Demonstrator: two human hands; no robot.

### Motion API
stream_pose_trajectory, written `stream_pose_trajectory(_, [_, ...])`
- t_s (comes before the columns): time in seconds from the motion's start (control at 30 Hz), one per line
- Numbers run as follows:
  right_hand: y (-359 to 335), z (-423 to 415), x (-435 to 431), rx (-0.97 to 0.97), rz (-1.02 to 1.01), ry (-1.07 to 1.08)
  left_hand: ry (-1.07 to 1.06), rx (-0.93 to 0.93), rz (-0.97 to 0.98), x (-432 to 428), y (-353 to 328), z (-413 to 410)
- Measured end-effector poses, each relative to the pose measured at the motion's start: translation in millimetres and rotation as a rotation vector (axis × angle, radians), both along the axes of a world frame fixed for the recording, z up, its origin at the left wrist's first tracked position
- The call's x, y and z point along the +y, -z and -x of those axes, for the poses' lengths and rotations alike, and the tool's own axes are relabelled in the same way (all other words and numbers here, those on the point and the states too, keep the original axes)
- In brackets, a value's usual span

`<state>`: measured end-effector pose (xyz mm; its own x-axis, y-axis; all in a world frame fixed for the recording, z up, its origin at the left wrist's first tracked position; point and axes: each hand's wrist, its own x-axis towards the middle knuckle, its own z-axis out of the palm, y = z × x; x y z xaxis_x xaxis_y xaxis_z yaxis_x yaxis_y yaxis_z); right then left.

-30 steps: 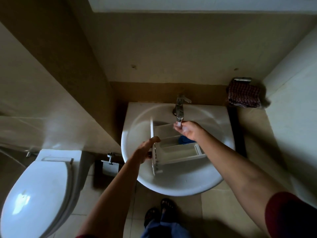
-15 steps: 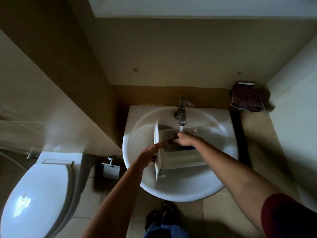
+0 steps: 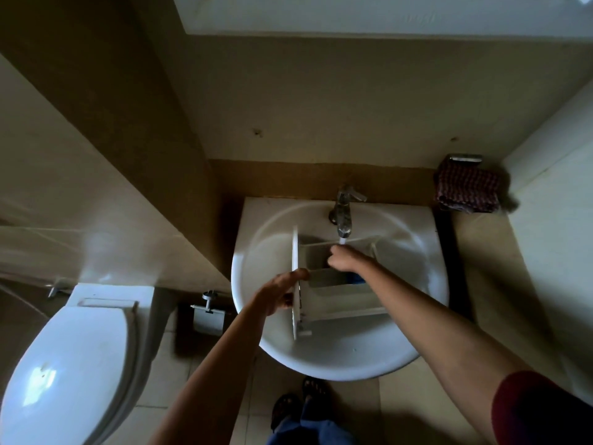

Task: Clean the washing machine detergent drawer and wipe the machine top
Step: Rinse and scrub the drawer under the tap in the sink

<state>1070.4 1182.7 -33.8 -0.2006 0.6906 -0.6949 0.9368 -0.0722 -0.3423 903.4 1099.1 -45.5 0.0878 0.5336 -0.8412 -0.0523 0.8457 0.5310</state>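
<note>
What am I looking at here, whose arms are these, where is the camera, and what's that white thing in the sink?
No machine here: a person works with bare hands. The single picture comes from a wide-angle camera worn on the head, looking forward and down, so both arms reach in from the bottom. The left hand grips the front panel of a white plastic detergent drawer, held in a round white ceramic sink. The right hand reaches into the drawer with fingers curled, just below the chrome tap, where a thin stream of water runs; whether it holds anything I cannot tell. A blue part shows inside the drawer. A white toilet stands to the left, and a dark red checked cloth hangs to the right of the sink.
</note>
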Motion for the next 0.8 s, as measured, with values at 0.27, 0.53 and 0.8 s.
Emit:
stream_pose_trajectory(0.27, [5.8,-43.0,0.6,0.036,-0.221,0.244,0.021,-0.015,0.020,6.4,-5.0,0.6])
stream_pose_trajectory(0.53, [-0.4,-35.6,-37.4,0.248,-0.491,0.069,0.173,-0.007,0.000,8.7,-13.3,-15.3])
stream_pose_trajectory(0.8, [1.7,-31.1,-40.1,0.007,-0.413,-0.185,0.266,0.033,-0.033,10.5,-22.5,-31.0])
